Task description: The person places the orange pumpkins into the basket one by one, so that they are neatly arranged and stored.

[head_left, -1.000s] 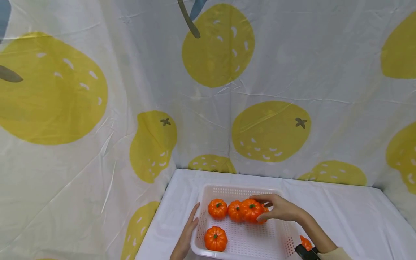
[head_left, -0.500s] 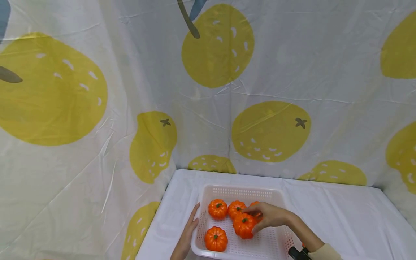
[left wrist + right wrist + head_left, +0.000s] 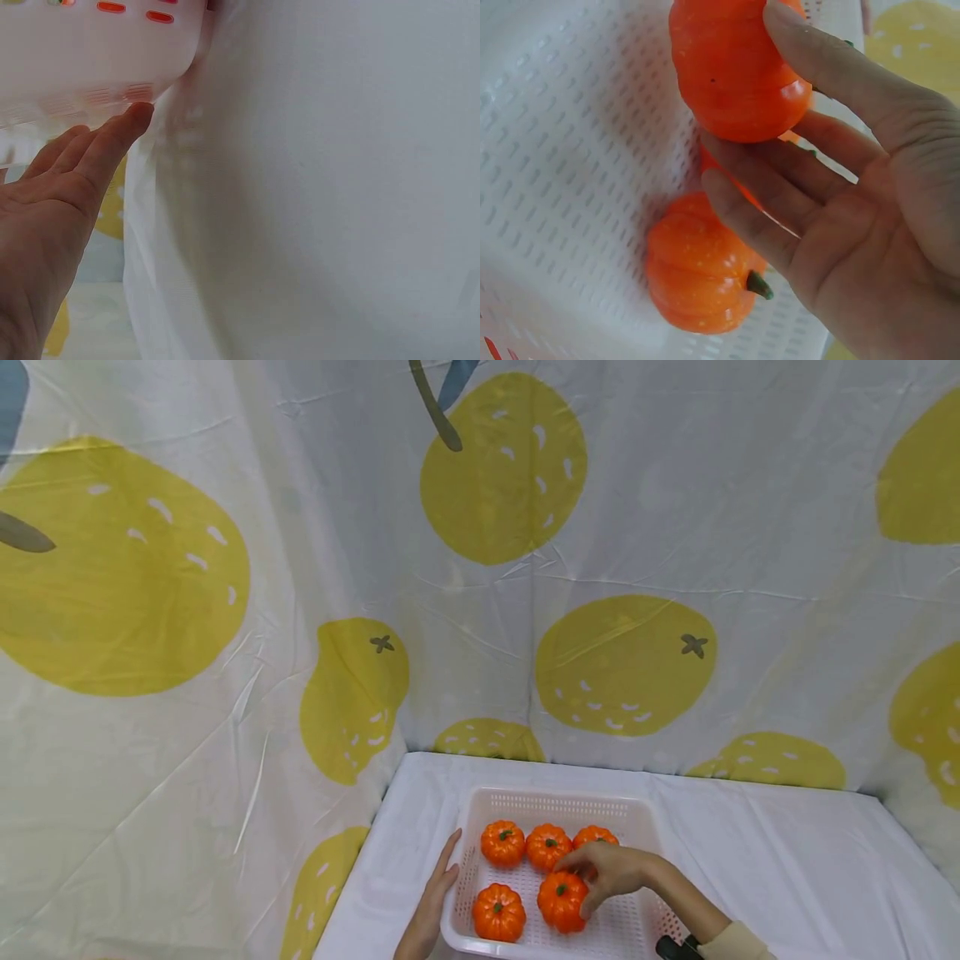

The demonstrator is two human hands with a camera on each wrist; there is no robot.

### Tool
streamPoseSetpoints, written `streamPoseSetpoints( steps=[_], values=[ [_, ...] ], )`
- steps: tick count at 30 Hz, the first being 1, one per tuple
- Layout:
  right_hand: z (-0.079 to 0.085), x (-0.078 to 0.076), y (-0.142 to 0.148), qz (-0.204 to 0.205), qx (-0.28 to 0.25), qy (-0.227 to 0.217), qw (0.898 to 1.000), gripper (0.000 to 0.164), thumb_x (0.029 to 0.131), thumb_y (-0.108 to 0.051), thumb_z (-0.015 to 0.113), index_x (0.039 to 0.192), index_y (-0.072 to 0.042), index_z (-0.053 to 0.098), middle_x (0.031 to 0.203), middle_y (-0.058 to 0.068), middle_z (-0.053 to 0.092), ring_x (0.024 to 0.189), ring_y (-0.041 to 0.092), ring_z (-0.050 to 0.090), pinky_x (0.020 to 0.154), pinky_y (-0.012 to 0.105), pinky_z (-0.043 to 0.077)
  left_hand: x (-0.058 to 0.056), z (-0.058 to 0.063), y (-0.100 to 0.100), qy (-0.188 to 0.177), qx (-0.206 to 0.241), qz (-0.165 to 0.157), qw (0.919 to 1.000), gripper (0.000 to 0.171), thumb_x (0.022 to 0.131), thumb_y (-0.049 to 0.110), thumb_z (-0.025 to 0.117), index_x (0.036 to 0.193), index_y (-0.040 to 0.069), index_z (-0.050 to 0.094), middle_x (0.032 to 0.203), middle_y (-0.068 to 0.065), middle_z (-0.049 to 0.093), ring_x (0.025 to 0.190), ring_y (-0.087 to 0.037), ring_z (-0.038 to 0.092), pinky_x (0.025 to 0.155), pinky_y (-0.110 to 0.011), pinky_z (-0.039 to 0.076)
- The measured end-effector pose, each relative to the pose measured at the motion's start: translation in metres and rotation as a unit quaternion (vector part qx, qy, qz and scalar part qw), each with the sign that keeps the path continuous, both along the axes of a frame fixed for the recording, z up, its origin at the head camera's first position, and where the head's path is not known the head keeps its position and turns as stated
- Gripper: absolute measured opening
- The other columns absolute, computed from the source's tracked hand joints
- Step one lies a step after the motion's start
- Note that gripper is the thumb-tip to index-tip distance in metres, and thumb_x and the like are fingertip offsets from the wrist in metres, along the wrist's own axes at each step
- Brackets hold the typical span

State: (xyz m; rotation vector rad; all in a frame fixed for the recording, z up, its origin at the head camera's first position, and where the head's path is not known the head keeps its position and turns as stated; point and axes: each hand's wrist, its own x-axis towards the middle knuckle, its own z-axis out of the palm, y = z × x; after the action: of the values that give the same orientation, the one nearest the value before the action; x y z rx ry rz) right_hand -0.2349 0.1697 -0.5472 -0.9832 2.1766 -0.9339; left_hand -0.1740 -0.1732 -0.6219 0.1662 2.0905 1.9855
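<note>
My right hand [image 3: 611, 870] holds an orange toy pumpkin [image 3: 562, 902] between thumb and fingers, low inside the white perforated basket [image 3: 558, 802]. In the right wrist view, the thumb presses one side of this ribbed pumpkin [image 3: 735, 67] and the fingertips reach its other side. Three similar pumpkins stand in a row along the back: one at left [image 3: 502, 843], one in the middle [image 3: 548, 847], and one at right [image 3: 596, 835], partly covered by the hand. Another pumpkin [image 3: 498, 912] sits front left. With straight fingers, my left hand [image 3: 435, 893] rests against the basket's left wall.
The basket stands on a table with a white cloth [image 3: 780, 852]. Curtains [image 3: 480, 652] printed with yellow fruit enclose its back and sides. Orange shows through the slots of the basket's right wall. A black band [image 3: 678, 948] circles the right wrist.
My right hand has carried the pumpkin from over the back row toward the front and slightly left, lower into the basket. The back-right pumpkin has come into view. The left hand stays put.
</note>
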Motion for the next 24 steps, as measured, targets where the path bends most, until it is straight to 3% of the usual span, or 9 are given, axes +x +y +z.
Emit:
streamPoseSetpoints(
  steps=[5,8,10,14,17,20,24],
  values=[
    [0.001,0.001,-0.004,-0.013,0.013,-0.028,0.999,0.058,0.076,-0.011,0.091,0.13,-0.011,0.071,0.123,0.0,0.074,0.099,0.003,0.059,0.088,0.026,0.053,0.0,0.0,0.0,-0.004,0.002,0.002,1.0,0.061,0.11,0.051,0.03,0.167,0.035,0.012,0.176,-0.01,0.003,0.16,-0.046,0.007,0.121,-0.074,0.015],
    [-0.004,-0.003,-0.005,-0.001,0.006,-0.034,0.999,0.057,0.074,-0.01,0.091,0.128,-0.011,0.072,0.12,-0.002,0.074,0.097,0.004,0.061,0.087,0.025,0.054,-0.001,0.0,0.0,-0.005,0.004,0.003,1.0,0.061,0.11,0.05,0.03,0.167,0.035,0.013,0.176,-0.01,0.003,0.16,-0.046,0.006,0.122,-0.074,0.012],
    [-0.01,-0.009,-0.005,0.012,0.003,-0.039,0.999,0.057,0.075,-0.013,0.092,0.128,-0.012,0.072,0.12,-0.003,0.074,0.098,0.004,0.063,0.087,0.025,0.055,-0.001,-0.001,0.0,-0.006,0.007,0.005,0.9999,0.061,0.111,0.05,0.03,0.167,0.035,0.013,0.176,-0.01,0.003,0.16,-0.046,0.005,0.122,-0.074,0.011],
    [-0.037,-0.027,0.001,0.059,0.012,-0.027,0.998,0.06,0.08,-0.028,0.091,0.135,-0.02,0.069,0.128,-0.008,0.072,0.102,0.001,0.063,0.086,0.025,0.057,0.0,-0.001,0.0,-0.008,0.012,0.004,0.9999,0.061,0.111,0.05,0.03,0.167,0.035,0.012,0.176,-0.01,0.003,0.16,-0.046,0.006,0.122,-0.073,0.01],
    [-0.041,-0.03,0.001,0.057,0.012,-0.044,0.997,0.059,0.08,-0.029,0.091,0.134,-0.022,0.069,0.128,-0.009,0.071,0.102,0.002,0.063,0.087,0.026,0.057,0.0,-0.001,0.0,-0.01,0.014,0.001,0.9999,0.062,0.11,0.051,0.031,0.167,0.035,0.012,0.176,-0.01,0.003,0.16,-0.046,0.006,0.122,-0.074,0.013],
    [-0.028,-0.021,-0.004,0.027,0.004,-0.079,0.997,0.055,0.078,-0.019,0.092,0.129,-0.019,0.072,0.125,-0.008,0.073,0.103,0.005,0.064,0.093,0.027,0.057,0.0,0.0,0.001,-0.007,0.011,0.003,0.9999,0.062,0.11,0.051,0.031,0.167,0.035,0.013,0.176,-0.01,0.003,0.16,-0.046,0.006,0.122,-0.074,0.013],
    [-0.015,-0.013,-0.005,0.023,0.012,-0.066,0.997,0.055,0.077,-0.011,0.091,0.129,-0.014,0.071,0.117,-0.006,0.072,0.099,0.007,0.063,0.088,0.024,0.056,0.0,0.0,0.0,-0.001,0.012,0.004,0.9999,0.061,0.11,0.049,0.031,0.167,0.034,0.013,0.176,-0.011,0.004,0.16,-0.047,0.007,0.122,-0.074,0.014]
  ],
)
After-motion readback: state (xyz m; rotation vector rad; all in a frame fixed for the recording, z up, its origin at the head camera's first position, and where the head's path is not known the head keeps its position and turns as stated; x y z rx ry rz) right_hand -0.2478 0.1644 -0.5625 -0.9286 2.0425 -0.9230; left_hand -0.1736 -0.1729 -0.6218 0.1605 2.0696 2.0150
